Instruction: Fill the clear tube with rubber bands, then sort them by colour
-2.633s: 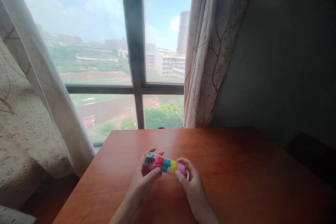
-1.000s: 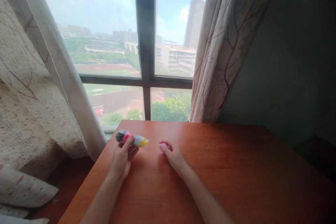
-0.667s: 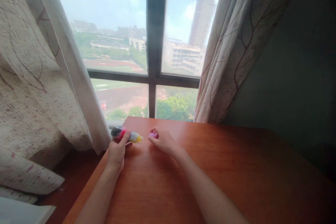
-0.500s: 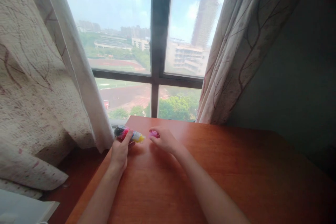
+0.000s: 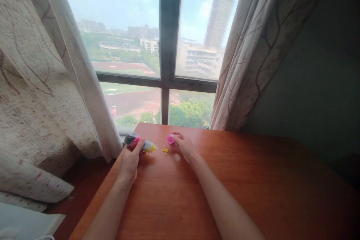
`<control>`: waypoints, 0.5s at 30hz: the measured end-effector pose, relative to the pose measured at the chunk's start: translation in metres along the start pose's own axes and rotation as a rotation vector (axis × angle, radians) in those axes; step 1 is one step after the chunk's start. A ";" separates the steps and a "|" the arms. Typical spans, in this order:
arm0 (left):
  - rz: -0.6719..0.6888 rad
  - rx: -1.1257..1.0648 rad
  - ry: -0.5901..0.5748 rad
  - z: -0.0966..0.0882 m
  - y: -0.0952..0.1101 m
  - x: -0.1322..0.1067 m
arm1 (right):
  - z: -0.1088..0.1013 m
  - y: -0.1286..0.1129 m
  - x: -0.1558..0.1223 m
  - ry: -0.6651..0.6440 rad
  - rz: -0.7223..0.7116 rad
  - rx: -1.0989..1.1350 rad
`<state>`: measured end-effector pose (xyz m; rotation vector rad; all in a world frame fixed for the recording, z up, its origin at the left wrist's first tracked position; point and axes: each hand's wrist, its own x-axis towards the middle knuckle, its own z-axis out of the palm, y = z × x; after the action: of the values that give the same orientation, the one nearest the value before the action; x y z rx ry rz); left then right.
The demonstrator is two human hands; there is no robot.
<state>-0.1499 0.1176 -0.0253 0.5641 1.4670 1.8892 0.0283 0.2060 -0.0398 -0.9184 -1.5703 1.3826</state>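
My left hand (image 5: pixel 131 161) is closed round a clear bottle-shaped container (image 5: pixel 149 146) tilted on its side above the table. Black, pink, pale blue and yellow bands of colour show through its wall, with the yellow end pointing right. My right hand (image 5: pixel 182 145) pinches a small pink cap (image 5: pixel 170 139), its round face turned left. Between the two hands a small tangle of thin yellow loops (image 5: pixel 165 150), looking like rubber bands, lies on the brown wooden table (image 5: pixel 168 202).
Beyond the table's far edge is a dark-framed window (image 5: pixel 168 26). Patterned curtains hang at the left (image 5: pixel 92 120) and right (image 5: pixel 239 63). A white box-like thing (image 5: pixel 25 221) sits low at the left.
My right hand has moved right and slightly up with the pink cap, whose round face now shows. Yellow loops now lie on the table where that hand was. My left hand hardly moved.
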 end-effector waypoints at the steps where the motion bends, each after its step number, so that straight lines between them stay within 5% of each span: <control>1: 0.000 0.003 -0.004 0.000 0.000 0.000 | -0.003 0.002 -0.001 -0.005 0.019 0.040; 8: -0.003 0.016 -0.034 0.001 -0.002 -0.001 | -0.018 0.012 -0.010 -0.011 0.045 0.098; 15: -0.014 0.010 -0.027 0.003 0.000 -0.002 | -0.009 0.011 0.007 0.038 -0.094 -0.194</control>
<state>-0.1467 0.1180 -0.0243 0.5802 1.4607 1.8571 0.0339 0.2174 -0.0490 -0.9662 -1.7178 1.1560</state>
